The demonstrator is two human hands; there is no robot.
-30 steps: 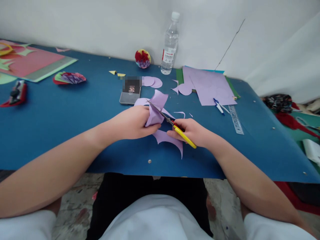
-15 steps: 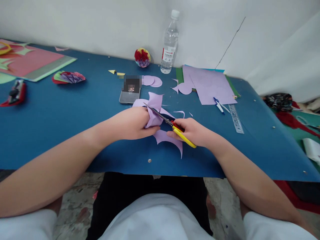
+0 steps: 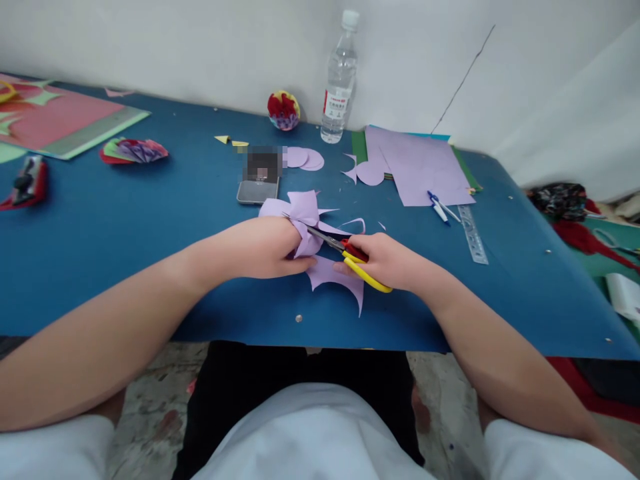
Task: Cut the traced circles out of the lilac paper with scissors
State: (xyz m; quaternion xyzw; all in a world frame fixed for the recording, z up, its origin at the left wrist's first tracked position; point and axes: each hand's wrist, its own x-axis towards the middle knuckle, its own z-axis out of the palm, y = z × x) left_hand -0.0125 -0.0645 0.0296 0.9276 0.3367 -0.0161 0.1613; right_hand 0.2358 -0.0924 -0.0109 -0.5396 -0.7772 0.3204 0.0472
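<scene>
My left hand (image 3: 273,247) is closed on a piece of purple paper (image 3: 304,212) with curved cut edges; most of its fingers are hidden by the hand and the paper. In my right hand (image 3: 383,257) is a pair of scissors (image 3: 364,270) with yellow and red handles. The scissor blades point left and lie in the purple paper, close to my left fingers. Below the hands, a purple paper offcut (image 3: 337,277) with pointed corners lies on the blue table (image 3: 240,313). Thin purple slivers rest just above my right hand.
A phone (image 3: 259,190), several purple paper circles (image 3: 313,160) and a water bottle (image 3: 337,93) stand or lie beyond my hands. Purple sheets (image 3: 425,170), pens (image 3: 440,208) and a clear ruler (image 3: 473,235) are at right. Paper fans (image 3: 135,151) and a stapler (image 3: 27,183) lie left.
The scissor blades have closed further on the purple paper, and its upper flap has shifted slightly left and down. Both hands remain in nearly the same place.
</scene>
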